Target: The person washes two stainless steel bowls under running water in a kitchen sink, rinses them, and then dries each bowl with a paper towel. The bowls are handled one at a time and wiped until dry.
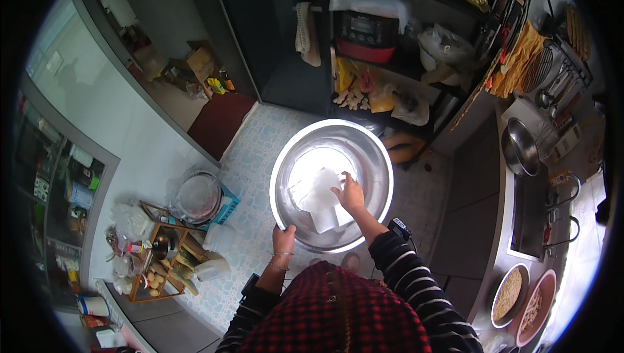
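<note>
A large shiny metal basin (375, 182) is held out in front of my body above the tiled floor. My left hand (284, 240) grips its near left rim, with the thumb on top of the edge. Inside the basin lies a whitish translucent piece (324, 221), perhaps a plastic scoop or bag; glare hides its exact shape. My right hand (351, 196) is over the inside of the basin with thumb and fingers spread, right beside the whitish piece. Whether its fingertips touch that piece cannot be told.
A counter with a sink (526, 216), a metal bowl (520, 148) and bowls of food runs along the right. Dark shelves (380, 70) stand ahead. At left are a wooden rack (158, 297) of vegetables and a bagged round container (199, 197).
</note>
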Tool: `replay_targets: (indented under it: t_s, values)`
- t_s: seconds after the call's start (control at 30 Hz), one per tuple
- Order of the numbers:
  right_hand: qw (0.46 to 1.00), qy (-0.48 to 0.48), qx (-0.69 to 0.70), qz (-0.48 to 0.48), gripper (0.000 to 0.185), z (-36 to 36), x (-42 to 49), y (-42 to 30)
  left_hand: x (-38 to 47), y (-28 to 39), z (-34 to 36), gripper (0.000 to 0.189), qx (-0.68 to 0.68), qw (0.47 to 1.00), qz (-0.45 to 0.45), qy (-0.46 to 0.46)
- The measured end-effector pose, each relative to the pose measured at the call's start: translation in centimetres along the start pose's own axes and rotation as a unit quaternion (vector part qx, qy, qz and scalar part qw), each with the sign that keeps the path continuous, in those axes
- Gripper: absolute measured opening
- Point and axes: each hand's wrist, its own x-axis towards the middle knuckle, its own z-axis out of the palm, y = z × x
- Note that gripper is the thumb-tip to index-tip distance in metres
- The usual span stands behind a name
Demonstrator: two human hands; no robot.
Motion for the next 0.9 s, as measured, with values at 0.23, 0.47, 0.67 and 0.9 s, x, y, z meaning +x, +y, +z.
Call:
replay_targets:
  t_s: [0.23,0.47,0.67,0.9]
  values:
    - [0.979,-0.047,0.198,-0.011,0.026,-4.3,0.8,2.2,-0.8,-0.8,0.6,0.034,-0.058,0.997,-0.049,-0.009]
    - [0.980,0.146,-0.082,-0.108,0.026,-10.8,-1.0,3.3,-1.0,-1.7,1.5,0.026,-0.070,0.995,-0.076,-0.008]
    - [0.987,-0.043,-0.091,-0.123,0.026,-4.2,-5.3,3.4,-1.7,-0.6,2.8,0.021,-0.075,0.990,-0.123,-0.006]
    - [0.981,-0.087,-0.055,-0.165,0.022,-1.6,-8.0,2.9,-1.9,-0.6,3.4,0.023,-0.102,0.990,-0.090,-0.033]
